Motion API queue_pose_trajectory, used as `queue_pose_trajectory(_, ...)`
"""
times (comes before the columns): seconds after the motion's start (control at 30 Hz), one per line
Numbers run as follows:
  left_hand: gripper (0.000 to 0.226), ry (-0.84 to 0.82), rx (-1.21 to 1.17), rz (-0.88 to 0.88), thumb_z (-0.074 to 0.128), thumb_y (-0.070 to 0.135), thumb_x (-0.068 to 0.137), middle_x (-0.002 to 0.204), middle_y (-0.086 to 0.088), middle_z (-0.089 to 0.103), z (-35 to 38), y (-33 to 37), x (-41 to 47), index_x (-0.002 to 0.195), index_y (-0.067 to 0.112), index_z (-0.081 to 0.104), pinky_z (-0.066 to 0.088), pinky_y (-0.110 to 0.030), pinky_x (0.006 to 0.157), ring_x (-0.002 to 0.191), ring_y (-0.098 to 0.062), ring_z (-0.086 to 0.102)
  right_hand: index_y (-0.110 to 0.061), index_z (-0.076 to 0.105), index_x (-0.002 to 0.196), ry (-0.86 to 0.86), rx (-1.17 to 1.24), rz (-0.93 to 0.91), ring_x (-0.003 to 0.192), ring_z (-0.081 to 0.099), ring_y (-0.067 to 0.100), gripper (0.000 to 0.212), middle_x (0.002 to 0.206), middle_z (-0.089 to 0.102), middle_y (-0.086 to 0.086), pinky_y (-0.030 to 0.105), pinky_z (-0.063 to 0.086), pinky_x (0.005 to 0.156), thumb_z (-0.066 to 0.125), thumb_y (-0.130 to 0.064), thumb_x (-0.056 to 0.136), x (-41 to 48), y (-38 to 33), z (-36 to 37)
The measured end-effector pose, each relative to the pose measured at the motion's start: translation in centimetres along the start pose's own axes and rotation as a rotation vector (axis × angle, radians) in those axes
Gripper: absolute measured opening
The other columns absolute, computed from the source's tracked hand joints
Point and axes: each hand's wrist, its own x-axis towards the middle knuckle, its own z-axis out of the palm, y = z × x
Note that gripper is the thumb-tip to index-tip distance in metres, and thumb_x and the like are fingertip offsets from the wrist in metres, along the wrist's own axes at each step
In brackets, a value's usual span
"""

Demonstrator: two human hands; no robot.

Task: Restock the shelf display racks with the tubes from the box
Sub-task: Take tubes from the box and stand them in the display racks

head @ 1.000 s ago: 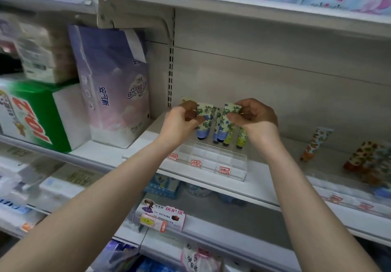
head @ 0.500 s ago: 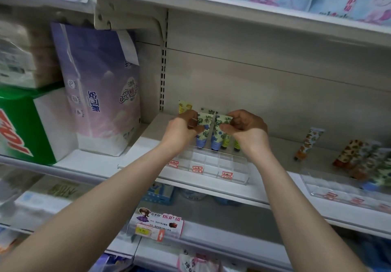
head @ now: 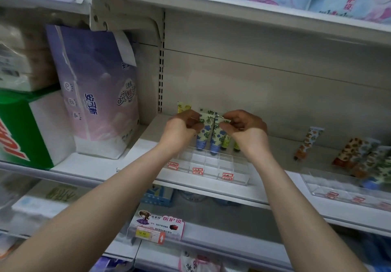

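Now pinching tube tops: left grip (head: 182, 126) on left tube (head: 204, 132), right grip (head: 245, 129) on right tube (head: 218, 137), both upright, touching, caps down at rack (head: 211, 167).

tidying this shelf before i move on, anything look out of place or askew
One orange-patterned tube stands tilted and alone on the shelf, outside the left rack and the right rack. The far-right tubes lean in a loose heap.
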Motion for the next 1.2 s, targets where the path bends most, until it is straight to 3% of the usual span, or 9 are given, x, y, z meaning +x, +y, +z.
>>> queue_pose_trajectory(0.17, 0.013, 0.038, -0.034, 0.054, 0.066, 0.017, 0.088, 0.096, 0.000, 0.070, -0.3, 0.8, 0.2, 0.099, 0.024, 0.066, 0.056, -0.042, 0.088, 0.093, -0.019, 0.067, -0.018, 0.076, 0.090, -0.025, -0.114, -0.077, 0.076, 0.064, 0.003, 0.008, 0.086, 0.072, -0.005, 0.005, 0.046, 0.069, 0.074, -0.017, 0.083, 0.5, -0.8, -0.9)
queue_pose_trajectory(0.4, 0.011, 0.051, 0.003, 0.071, 0.064, 0.017, 0.090, 0.094, -0.001, 0.072, -0.1, 0.9, 0.6, 0.096, 0.025, 0.068, 0.056, -0.042, 0.087, 0.091, -0.019, 0.068, -0.018, 0.076, 0.093, -0.141, -0.327, -0.130, 0.090, 0.058, 0.014, 0.009, 0.098, 0.064, -0.001, 0.025, 0.046, 0.084, 0.073, -0.021, 0.085, 1.1, -1.7, -1.4)
queue_pose_trajectory(0.63, 0.012, 0.063, 0.026, 0.068, 0.064, 0.016, 0.090, 0.095, -0.001, 0.071, -0.3, 0.8, 0.7, 0.100, 0.020, 0.069, 0.057, -0.041, 0.086, 0.090, -0.019, 0.068, -0.019, 0.077, 0.091, -0.102, -0.328, -0.160, 0.098, 0.050, 0.017, 0.008, 0.097, 0.059, 0.001, 0.020, 0.032, 0.077, 0.072, -0.022, 0.085, 1.4, -1.2, -1.0)
queue_pose_trajectory(0.8, 0.015, 0.072, 0.021, 0.085, 0.064, 0.013, 0.089, 0.093, 0.000, 0.072, -0.4, 1.2, 0.4, 0.097, 0.025, 0.071, 0.057, -0.039, 0.086, 0.088, -0.018, 0.068, -0.022, 0.077, 0.091, -0.081, -0.330, -0.152, 0.098, 0.055, 0.021, 0.008, 0.097, 0.061, 0.002, 0.033, 0.045, 0.089, 0.073, -0.022, 0.084, 1.4, -1.2, -1.1)
queue_pose_trajectory(0.9, 0.019, 0.084, 0.021, 0.125, 0.064, 0.011, 0.089, 0.089, 0.006, 0.070, -0.6, 1.7, 0.1, 0.091, 0.029, 0.069, 0.055, -0.030, 0.086, 0.087, -0.013, 0.067, -0.022, 0.077, 0.094, -0.082, -0.339, -0.158, 0.099, 0.056, 0.021, 0.010, 0.098, 0.061, 0.002, 0.034, 0.046, 0.090, 0.073, -0.023, 0.084, 1.4, -1.5, -1.3)
queue_pose_trajectory(1.0, 0.017, 0.127, 0.062, 0.183, 0.064, 0.009, 0.089, 0.090, 0.007, 0.071, -1.0, 2.4, -0.1, 0.096, 0.023, 0.072, 0.052, -0.022, 0.084, 0.085, -0.008, 0.066, -0.024, 0.076, 0.096, -0.074, -0.325, -0.168, 0.101, 0.055, 0.021, 0.012, 0.100, 0.061, 0.000, 0.032, 0.046, 0.090, 0.073, -0.024, 0.084, 1.2, -1.9, -1.4)
queue_pose_trajectory(1.2, 0.021, 0.165, 0.120, 0.288, 0.063, 0.008, 0.089, 0.096, 0.006, 0.073, -1.5, 4.3, -0.7, 0.100, 0.023, 0.073, 0.054, -0.028, 0.090, 0.089, -0.010, 0.068, -0.023, 0.077, 0.096, 0.002, -0.316, -0.178, 0.102, 0.054, 0.019, 0.013, 0.099, 0.059, -0.002, 0.031, 0.047, 0.088, 0.074, -0.025, 0.083, 0.5, -2.8, -1.8)
